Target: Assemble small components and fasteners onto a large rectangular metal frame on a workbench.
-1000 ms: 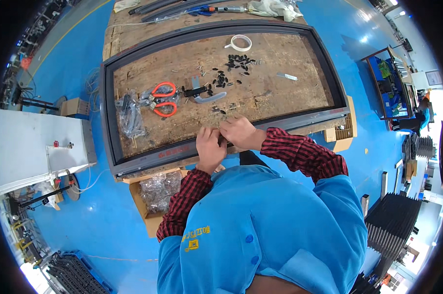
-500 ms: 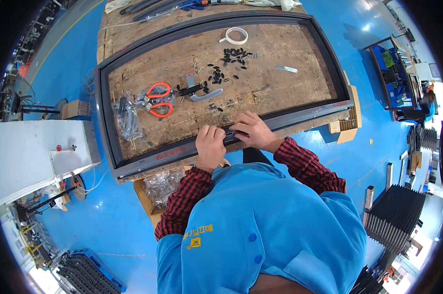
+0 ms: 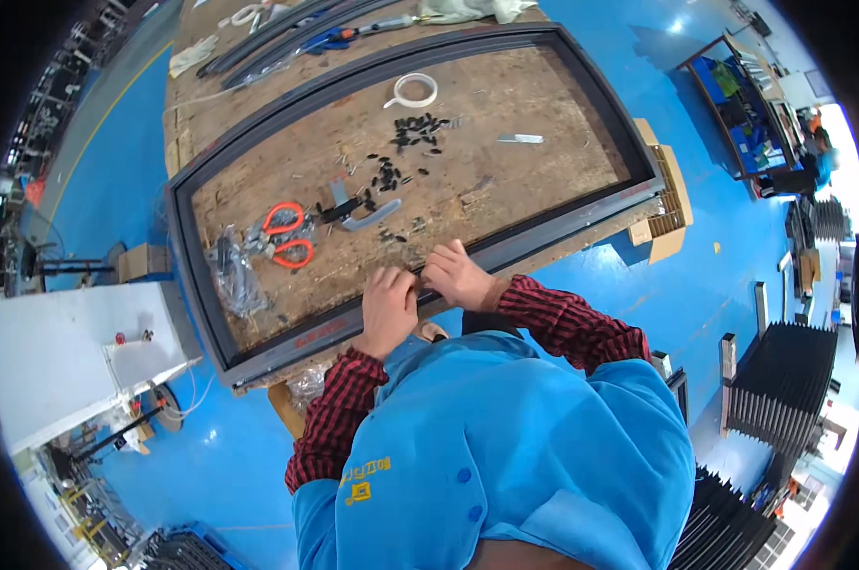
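Note:
A large dark grey rectangular frame lies on a worn wooden workbench. My left hand and my right hand meet thumb to thumb at the middle of its near rail. The fingers of both are bent and pressed together along the rail's inner edge. Whatever small thing they may pinch is hidden by the fingers. Inside the frame, beyond my hands, lie many small black pieces and a tool with a curved grey handle. To the left are orange-handled pliers beside a clear plastic bag of dark parts.
A white tape roll and a flat silver strip lie within the frame. Dark profiles and a pale cloth occupy the bench's far side. Cardboard boxes stand at right and under the near edge. Another person is far right.
The view has shifted, so bench and frame appear lower and further left. My hands keep together at the near rail, with their fingers a little more drawn up against each other.

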Demonstrator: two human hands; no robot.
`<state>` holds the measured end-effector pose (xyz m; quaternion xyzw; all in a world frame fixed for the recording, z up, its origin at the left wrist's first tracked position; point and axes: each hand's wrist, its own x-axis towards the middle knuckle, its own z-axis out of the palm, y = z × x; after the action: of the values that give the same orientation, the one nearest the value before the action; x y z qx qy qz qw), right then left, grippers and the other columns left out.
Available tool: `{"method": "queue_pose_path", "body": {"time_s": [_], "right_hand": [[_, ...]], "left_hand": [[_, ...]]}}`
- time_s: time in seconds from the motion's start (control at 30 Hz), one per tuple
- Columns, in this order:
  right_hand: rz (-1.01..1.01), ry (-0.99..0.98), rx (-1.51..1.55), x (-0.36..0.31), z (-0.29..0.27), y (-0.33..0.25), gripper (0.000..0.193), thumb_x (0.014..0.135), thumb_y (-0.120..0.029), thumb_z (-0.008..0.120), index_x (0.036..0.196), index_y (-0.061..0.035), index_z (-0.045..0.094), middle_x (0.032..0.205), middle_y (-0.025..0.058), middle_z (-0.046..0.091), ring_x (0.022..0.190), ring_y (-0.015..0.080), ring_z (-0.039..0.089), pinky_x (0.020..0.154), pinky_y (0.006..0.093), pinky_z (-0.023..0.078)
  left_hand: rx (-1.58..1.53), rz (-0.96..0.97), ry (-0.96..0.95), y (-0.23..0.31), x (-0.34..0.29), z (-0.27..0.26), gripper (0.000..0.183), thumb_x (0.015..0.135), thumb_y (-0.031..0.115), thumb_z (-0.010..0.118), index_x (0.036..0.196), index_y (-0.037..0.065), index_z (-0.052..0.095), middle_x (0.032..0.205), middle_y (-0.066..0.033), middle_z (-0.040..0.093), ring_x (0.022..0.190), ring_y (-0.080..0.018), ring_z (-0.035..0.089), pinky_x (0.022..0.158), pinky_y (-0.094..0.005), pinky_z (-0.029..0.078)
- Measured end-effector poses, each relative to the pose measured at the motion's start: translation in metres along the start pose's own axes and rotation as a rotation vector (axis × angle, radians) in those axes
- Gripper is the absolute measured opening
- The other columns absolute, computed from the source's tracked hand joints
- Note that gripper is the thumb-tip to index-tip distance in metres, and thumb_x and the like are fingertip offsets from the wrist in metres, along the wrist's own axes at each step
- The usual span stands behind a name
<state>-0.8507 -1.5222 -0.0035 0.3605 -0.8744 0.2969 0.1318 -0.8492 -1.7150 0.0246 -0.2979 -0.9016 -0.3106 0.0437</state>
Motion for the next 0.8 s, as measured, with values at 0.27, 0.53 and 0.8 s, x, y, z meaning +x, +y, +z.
{"method": "queue_pose_path", "body": {"time_s": [0.27, 0.53, 0.8], "right_hand": [[0.575, -0.481, 0.562, 0.029, -0.037, 0.015, 0.016, 0.089, -0.019, 0.058, 0.099, -0.0065, 0.062, 0.094, 0.0130, 0.067, 0.079, 0.0329, 0.061, 0.073, 0.0421, 0.047], [0.761, -0.029, -0.735, -0.026, -0.089, 0.233, 0.024, 0.081, -0.013, 0.060, 0.104, -0.0082, 0.060, 0.111, 0.0168, 0.056, 0.098, 0.0359, 0.056, 0.077, 0.0492, 0.046], [1.008, -0.100, -0.400, -0.038, -0.103, 0.273, 0.021, 0.090, -0.025, 0.057, 0.102, -0.0073, 0.060, 0.103, 0.0191, 0.067, 0.094, 0.0413, 0.061, 0.078, 0.0518, 0.049]], "left_hand": [[0.059, -0.102, 0.313, 0.009, 0.001, 0.036, 0.012, 0.074, 0.009, 0.069, 0.076, 0.009, 0.058, 0.081, -0.0040, 0.058, 0.078, -0.0276, 0.051, 0.077, -0.0387, 0.041], [-0.022, -0.411, -0.299, 0.026, 0.039, -0.004, 0.023, 0.075, 0.022, 0.075, 0.068, 0.007, 0.058, 0.068, -0.0050, 0.059, 0.065, -0.0281, 0.053, 0.065, -0.0391, 0.043], [-0.043, -0.399, -0.342, 0.029, 0.054, 0.007, 0.025, 0.077, 0.028, 0.074, 0.070, 0.007, 0.062, 0.056, -0.0049, 0.058, 0.053, -0.0287, 0.054, 0.056, -0.0395, 0.044]]}}
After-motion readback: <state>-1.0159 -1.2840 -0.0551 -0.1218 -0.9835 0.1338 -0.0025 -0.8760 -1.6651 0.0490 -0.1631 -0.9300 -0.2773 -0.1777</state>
